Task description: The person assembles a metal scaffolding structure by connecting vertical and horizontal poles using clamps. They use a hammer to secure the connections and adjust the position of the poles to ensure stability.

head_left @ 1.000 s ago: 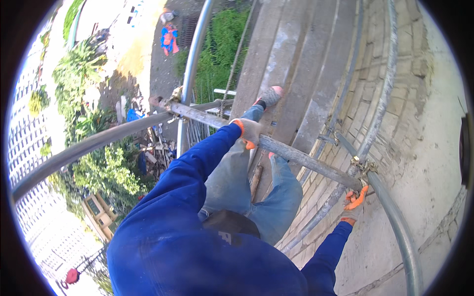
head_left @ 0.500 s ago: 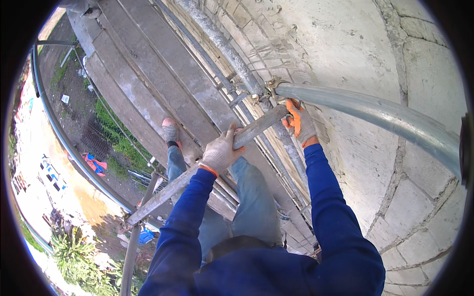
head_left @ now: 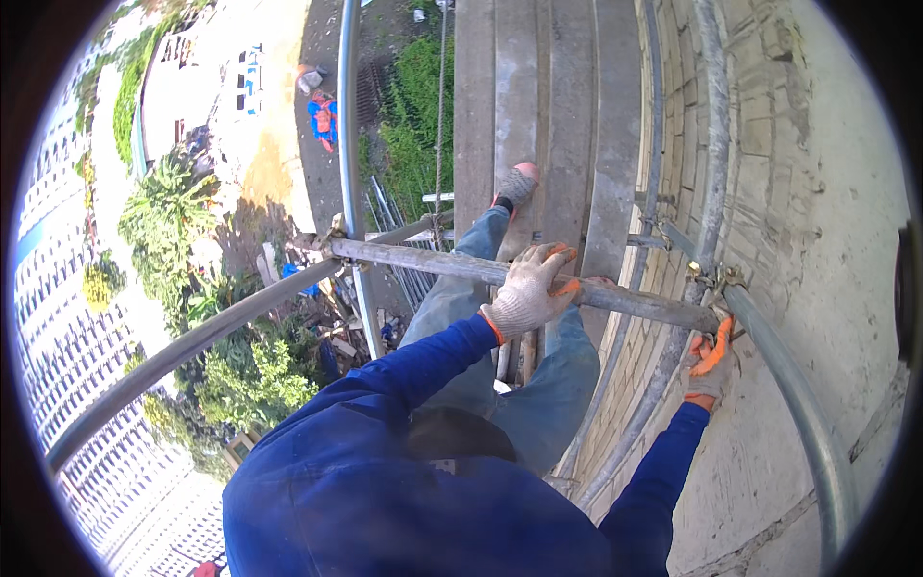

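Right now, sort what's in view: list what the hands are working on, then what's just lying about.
In hand:
- left hand, gloved, gripping the horizontal scaffold tube
- right hand, gloved, at the metal coupler by the wall
- scaffold planks underfoot

Lying about:
- loose pipes on the ground below
- blue and orange bundle on the ground
- shrubs

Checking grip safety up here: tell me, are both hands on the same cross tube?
No: the left hand wraps the cross tube, while the right hand is at the coupler by the wall.
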Available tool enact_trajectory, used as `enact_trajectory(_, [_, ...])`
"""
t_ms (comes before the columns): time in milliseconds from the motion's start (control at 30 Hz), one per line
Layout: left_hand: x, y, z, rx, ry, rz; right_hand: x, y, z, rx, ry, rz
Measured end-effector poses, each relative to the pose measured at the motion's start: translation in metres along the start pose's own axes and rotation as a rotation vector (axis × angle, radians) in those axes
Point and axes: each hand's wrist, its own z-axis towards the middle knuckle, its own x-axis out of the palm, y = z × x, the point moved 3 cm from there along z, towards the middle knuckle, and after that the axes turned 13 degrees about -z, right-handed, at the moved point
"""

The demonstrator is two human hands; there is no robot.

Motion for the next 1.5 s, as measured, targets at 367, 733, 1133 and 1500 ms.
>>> enact_trajectory(367, [-0.094, 0.126, -0.1, -0.09, -0.157, 0.414, 0.023, 0.065, -0.022, 0.191, -0.021, -0.148])
enact_trajectory(733, [-0.114, 0.13, -0.099, -0.101, -0.057, 0.246, 0.019, 0.057, -0.007, 0.056, 0.016, -0.165])
enact_trajectory(1133, [-0.098, 0.167, -0.064, -0.243, 0.269, 0.295, 0.03, 0.071, -0.013, 0.347, -0.103, -0.066])
enact_trajectory(1500, [-0.097, 0.177, -0.03, -0.171, 0.459, 0.283, -0.078, 0.013, 0.088, 0.732, 0.1, -0.196])
